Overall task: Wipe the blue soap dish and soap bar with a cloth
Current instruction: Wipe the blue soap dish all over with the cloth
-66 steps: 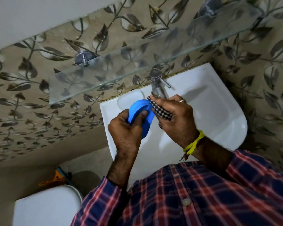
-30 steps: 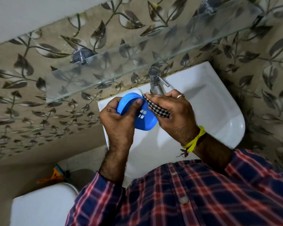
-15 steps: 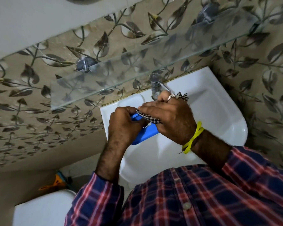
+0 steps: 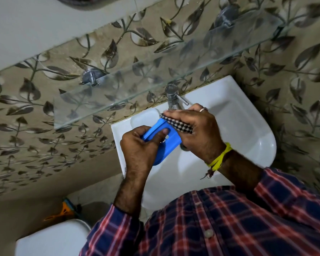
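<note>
The blue soap dish (image 4: 169,143) hangs tilted over the white washbasin (image 4: 238,115), its underside with small holes turned toward me. My left hand (image 4: 139,146) grips its left end, thumb laid across the blue plastic. My right hand (image 4: 194,130) holds a folded black-and-white checked cloth (image 4: 175,122) and presses it against the dish's upper right edge. A ring shows on one right finger and a yellow thread circles the wrist. No soap bar is visible.
A chrome tap (image 4: 172,97) stands right behind my hands at the basin's back rim. A glass shelf (image 4: 137,78) juts from the leaf-patterned wall above. At lower left sit a white toilet tank lid (image 4: 52,239) and an orange brush (image 4: 63,211).
My left hand has turned the dish over several times, from edge-on to underside showing. The cloth in my right hand slid along its top edge. Both hands stayed over the basin.
</note>
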The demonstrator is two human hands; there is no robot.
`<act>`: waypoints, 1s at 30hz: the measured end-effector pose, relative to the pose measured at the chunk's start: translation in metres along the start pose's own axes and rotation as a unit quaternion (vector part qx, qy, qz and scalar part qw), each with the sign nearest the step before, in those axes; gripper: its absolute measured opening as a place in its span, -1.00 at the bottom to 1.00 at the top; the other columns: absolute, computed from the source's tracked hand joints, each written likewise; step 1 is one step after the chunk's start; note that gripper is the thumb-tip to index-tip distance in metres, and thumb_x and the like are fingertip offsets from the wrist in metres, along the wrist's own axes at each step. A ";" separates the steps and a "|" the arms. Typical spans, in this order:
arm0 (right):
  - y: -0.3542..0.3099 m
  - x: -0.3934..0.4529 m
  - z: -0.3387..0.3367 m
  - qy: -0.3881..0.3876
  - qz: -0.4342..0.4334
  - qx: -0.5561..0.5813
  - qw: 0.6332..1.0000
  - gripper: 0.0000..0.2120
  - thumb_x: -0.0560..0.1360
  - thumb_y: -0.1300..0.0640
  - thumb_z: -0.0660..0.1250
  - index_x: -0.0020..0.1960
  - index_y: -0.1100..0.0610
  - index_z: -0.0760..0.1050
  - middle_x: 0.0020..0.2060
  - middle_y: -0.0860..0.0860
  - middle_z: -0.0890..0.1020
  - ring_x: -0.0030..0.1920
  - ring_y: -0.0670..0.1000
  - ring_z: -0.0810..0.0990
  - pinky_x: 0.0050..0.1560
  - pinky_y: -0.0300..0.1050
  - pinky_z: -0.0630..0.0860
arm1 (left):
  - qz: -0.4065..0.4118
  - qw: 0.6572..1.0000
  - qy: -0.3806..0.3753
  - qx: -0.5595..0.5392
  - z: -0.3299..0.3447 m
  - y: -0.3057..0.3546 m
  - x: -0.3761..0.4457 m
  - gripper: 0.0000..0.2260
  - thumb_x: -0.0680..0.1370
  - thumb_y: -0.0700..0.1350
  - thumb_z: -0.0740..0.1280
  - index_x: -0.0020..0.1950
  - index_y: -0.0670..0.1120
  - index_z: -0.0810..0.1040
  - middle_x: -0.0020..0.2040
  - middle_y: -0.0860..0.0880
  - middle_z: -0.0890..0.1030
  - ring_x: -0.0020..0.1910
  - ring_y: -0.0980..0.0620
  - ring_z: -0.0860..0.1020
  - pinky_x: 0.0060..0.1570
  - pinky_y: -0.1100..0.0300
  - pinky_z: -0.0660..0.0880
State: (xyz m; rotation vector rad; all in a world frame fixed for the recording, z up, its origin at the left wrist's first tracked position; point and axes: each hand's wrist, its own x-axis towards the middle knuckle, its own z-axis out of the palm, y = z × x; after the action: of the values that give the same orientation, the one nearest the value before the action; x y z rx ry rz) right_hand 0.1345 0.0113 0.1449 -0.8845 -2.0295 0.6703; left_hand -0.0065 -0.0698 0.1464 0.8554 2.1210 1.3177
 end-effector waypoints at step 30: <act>-0.020 -0.013 0.007 0.070 0.072 0.022 0.995 -0.72 0.41 0.19 0.53 0.11 0.20 0.67 -0.21 0.11 0.70 -0.22 0.12 0.63 -0.16 0.03 0.61 | -0.095 0.978 -0.018 -0.185 0.035 0.027 -0.003 0.06 0.35 0.51 0.26 0.61 0.16 -0.28 0.65 0.04 0.07 0.60 0.04 0.16 0.53 -0.01 0.19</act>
State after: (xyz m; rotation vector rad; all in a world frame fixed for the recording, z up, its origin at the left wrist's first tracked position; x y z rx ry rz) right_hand 0.1272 -0.0115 0.1492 -1.0295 -1.8334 0.7081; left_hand 0.0264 -0.0423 0.1569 0.5045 1.7949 1.5144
